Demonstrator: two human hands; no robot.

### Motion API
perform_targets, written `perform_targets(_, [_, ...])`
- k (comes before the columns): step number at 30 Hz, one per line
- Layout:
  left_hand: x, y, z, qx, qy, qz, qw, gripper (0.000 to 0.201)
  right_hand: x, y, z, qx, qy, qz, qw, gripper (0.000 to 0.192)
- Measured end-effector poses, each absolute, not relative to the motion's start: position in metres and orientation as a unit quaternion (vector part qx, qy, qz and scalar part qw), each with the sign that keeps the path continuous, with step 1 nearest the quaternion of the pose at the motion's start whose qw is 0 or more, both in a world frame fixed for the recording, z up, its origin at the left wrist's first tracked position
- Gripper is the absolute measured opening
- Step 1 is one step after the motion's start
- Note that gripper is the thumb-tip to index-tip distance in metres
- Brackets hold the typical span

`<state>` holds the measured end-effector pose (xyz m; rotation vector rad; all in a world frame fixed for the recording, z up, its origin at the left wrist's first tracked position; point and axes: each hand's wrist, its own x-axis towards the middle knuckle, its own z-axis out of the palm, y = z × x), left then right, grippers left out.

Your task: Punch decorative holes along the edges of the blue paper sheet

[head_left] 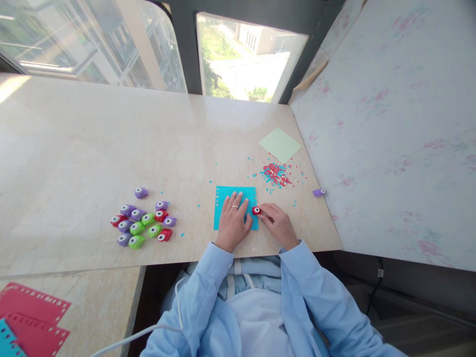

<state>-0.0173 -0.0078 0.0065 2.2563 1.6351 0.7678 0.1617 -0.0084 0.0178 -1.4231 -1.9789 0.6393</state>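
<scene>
A marble table runs under bright windows. On its near edge lies a blue sheet, roughly square, edges in line with the table's, with a row of punched holes along its far side. The left hand lies flat on it, fingers spread. The right hand pinches a small red punch at the sheet's right edge, its white eye facing up. Confetti and a green sheet lie beyond; a purple punch sits right, and a punch cluster well left.
</scene>
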Motion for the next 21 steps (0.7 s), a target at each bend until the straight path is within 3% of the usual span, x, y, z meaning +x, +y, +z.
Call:
perform_targets(14, [-0.0172, -0.0078, 0.0074, 0.774, 0.561, 0.261, 0.134, 0.040, 0.1626, -0.0082, 0.0167, -0.542, -0.734, 0.262, 0.313, 0.025])
perform_targets(21, [-0.0178, -0.0083, 0.0061, 0.776, 0.561, 0.260, 0.126, 0.041, 0.1621, -0.0157, 0.0226, -0.560, -0.703, 0.283, 0.336, 0.035])
